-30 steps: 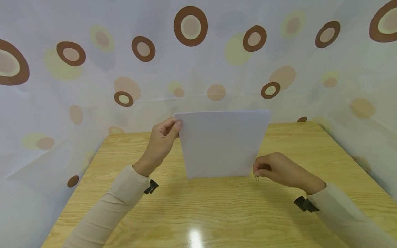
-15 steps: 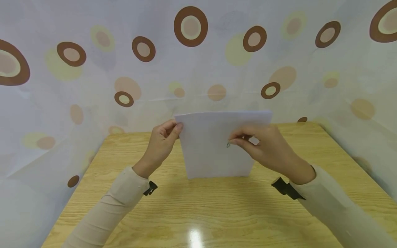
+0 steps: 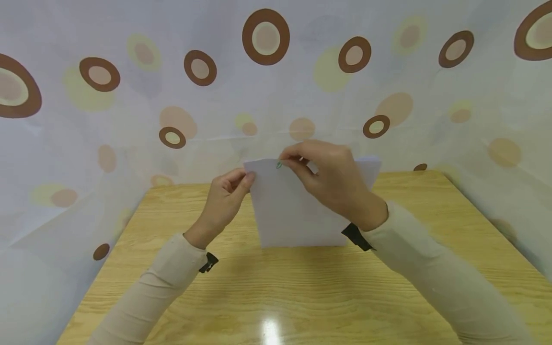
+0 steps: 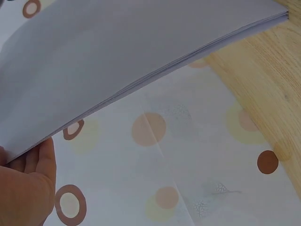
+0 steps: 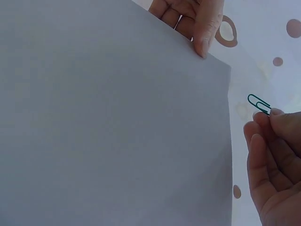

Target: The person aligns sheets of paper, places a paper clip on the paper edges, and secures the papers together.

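A stack of white paper [image 3: 297,206] stands upright on the table, its layered edges visible in the left wrist view. My left hand [image 3: 226,194] pinches the stack near its upper left corner, thumb on the near face and fingers behind. My right hand [image 3: 334,177] pinches a green paper clip [image 5: 259,103] between thumb and fingertips. In the head view the clip overlaps the top edge of the paper, right of the left hand. The right wrist view shows the clip just beyond the paper's edge, with a gap between them. My right hand hides part of the stack's upper right.
The wooden table [image 3: 241,297] extends beneath both forearms. Behind and at both sides hangs a pale cloth [image 3: 267,96] with brown rings and dots. Black straps [image 3: 209,262] sit at both wrists.
My right hand has carried the paper clip from beside the paper's lower right corner up and left to its top edge. The left hand and the paper have barely moved.
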A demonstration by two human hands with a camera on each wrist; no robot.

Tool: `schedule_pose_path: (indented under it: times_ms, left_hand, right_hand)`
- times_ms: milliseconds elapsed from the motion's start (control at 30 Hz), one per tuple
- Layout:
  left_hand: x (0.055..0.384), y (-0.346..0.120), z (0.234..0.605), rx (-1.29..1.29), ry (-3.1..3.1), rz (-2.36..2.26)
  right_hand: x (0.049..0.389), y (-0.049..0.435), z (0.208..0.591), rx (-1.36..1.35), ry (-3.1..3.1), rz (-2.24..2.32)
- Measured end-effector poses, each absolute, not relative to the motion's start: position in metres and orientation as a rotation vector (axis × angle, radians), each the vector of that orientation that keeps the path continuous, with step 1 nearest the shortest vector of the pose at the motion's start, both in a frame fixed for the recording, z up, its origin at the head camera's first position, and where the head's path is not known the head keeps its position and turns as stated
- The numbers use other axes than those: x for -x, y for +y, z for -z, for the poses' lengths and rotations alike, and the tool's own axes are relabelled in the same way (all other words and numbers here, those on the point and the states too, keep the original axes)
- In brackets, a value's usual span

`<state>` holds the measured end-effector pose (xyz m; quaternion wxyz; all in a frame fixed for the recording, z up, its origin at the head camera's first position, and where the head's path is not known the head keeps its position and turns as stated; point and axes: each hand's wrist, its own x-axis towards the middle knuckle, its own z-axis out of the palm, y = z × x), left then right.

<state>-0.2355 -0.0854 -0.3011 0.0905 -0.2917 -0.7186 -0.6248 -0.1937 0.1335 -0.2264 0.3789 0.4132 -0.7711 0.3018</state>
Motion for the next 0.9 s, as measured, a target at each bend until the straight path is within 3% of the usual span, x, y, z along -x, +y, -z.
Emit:
schedule_pose_path:
  times_ms: [900]
  left_hand:
    - [0.232, -0.083, 0.301, 0.926, -2.122, 1.832]
  right_hand:
    - [0.205, 0.116, 0.213, -0.946, -2.135, -0.612]
